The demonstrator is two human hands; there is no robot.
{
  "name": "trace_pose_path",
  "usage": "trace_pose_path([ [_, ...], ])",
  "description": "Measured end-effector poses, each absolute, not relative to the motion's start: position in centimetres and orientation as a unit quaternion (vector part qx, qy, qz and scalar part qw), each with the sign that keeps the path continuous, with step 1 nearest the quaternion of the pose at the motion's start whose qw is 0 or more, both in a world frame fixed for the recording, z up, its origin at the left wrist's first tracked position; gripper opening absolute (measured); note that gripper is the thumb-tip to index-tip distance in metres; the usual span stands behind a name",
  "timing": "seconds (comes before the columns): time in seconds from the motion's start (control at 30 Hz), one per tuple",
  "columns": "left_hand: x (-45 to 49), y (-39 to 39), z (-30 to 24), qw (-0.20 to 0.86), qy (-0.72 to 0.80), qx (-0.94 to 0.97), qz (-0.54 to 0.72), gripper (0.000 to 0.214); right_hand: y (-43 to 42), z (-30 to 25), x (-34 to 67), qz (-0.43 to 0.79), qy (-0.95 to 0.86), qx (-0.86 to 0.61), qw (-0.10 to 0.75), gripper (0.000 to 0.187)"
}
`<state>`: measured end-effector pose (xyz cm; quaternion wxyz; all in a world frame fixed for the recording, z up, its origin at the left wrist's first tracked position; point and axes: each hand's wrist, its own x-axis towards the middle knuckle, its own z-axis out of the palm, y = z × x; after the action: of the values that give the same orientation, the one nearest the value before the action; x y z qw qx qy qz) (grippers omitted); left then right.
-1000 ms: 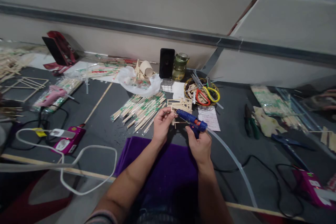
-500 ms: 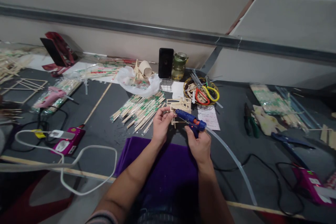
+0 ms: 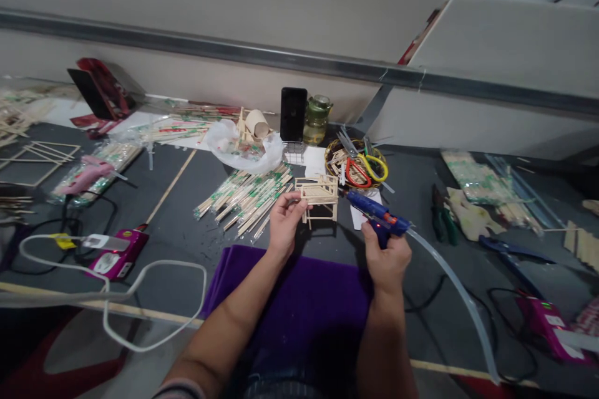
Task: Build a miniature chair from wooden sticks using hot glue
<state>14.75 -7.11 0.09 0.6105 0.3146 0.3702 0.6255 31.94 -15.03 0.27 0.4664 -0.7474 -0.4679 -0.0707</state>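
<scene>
My left hand (image 3: 285, 224) pinches the left side of a small wooden stick frame (image 3: 321, 198), which has upright legs and slats across its top. In my right hand (image 3: 389, 255) is a blue hot glue gun (image 3: 377, 212), gripped by its handle, a red light glowing on it. Its nozzle points left, close to the frame's upper right corner; whether they touch I cannot tell. A long translucent glue stick (image 3: 461, 271) trails from the gun's rear. Paper-wrapped chopsticks (image 3: 248, 196) lie left of the frame.
Behind the frame are a basket (image 3: 337, 168) with scissors (image 3: 374, 167), a phone (image 3: 293, 113) and a green jar (image 3: 318, 118). Pliers (image 3: 442, 215) and a glove (image 3: 472, 213) lie right. A purple cloth (image 3: 299, 305) covers the near edge. A white cable (image 3: 154, 262) loops left.
My right hand has moved the glue gun rightward, from the frame's left side to its right side. My left hand keeps its hold, and more of the frame shows.
</scene>
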Motion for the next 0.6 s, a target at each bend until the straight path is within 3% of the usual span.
trace_pose_path([
  [0.17,14.66,-7.09,0.21,0.615,0.368,0.313,0.623,0.035,-15.42,0.36,32.63,-0.106,-0.492,-0.742,0.442,0.053],
  [0.6,14.73,-7.12,0.53,0.609,0.375,0.314,0.624,0.035,-15.34,0.39,32.27,-0.058,-0.516,-0.747,0.416,0.052],
])
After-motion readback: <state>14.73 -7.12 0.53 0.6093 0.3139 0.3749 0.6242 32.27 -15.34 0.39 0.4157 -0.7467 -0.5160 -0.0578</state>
